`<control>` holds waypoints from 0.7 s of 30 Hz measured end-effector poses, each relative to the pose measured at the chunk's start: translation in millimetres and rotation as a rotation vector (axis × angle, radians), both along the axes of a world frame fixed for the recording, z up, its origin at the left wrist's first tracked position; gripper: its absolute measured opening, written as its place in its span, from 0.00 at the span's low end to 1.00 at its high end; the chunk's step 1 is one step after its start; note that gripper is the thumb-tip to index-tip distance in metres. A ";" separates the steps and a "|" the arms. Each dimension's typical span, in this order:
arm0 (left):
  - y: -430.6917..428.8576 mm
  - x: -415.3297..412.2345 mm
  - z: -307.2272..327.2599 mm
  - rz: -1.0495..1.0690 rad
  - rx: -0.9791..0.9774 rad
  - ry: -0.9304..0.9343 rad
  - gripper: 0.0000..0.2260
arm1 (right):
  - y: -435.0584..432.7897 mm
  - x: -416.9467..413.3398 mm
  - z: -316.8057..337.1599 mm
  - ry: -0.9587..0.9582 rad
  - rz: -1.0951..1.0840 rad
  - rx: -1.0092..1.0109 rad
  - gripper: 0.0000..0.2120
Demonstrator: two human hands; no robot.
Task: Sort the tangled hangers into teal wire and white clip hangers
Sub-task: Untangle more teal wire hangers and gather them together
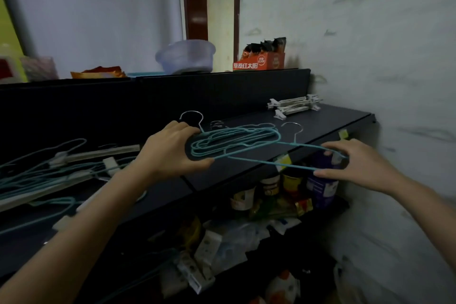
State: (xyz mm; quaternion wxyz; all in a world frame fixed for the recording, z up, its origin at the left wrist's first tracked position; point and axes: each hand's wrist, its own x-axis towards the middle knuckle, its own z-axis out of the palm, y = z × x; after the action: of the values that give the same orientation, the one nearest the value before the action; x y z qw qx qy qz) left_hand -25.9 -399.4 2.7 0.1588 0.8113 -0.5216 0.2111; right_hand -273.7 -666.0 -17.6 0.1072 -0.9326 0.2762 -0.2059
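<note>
Head view: left hand (172, 150) clasps the teal bundle (234, 140), right hand (357, 165) pinches a stray teal hanger (271, 162), which probably needs nesting onto it.

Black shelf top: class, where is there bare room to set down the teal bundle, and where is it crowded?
Bare: the right end of the shelf top, between the white clip hangers behind, the wall and the front edge. Crowded: the left end, under the tangled pile. Middle: the left hand grips the teal bundle; the right hand holds one teal hanger.
</note>
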 end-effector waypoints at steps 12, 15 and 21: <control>-127.8 52.0 13.5 0.025 0.038 0.058 0.40 | -138.4 13.9 17.2 -0.055 -0.146 -0.015 0.62; -152.1 73.0 11.5 0.057 0.048 0.097 0.34 | -168.1 36.4 29.0 -0.077 -0.196 -0.027 0.55; -179.3 96.3 -12.7 0.104 0.178 0.170 0.31 | -198.6 94.5 33.4 -0.172 -0.163 -0.034 0.61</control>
State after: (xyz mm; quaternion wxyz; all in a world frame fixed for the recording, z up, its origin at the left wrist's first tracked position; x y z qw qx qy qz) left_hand 70.4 -578.7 -10.0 0.1187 0.8630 -0.4803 0.1025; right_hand -179.2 -864.6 15.9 0.0975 -0.8878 0.3372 -0.2977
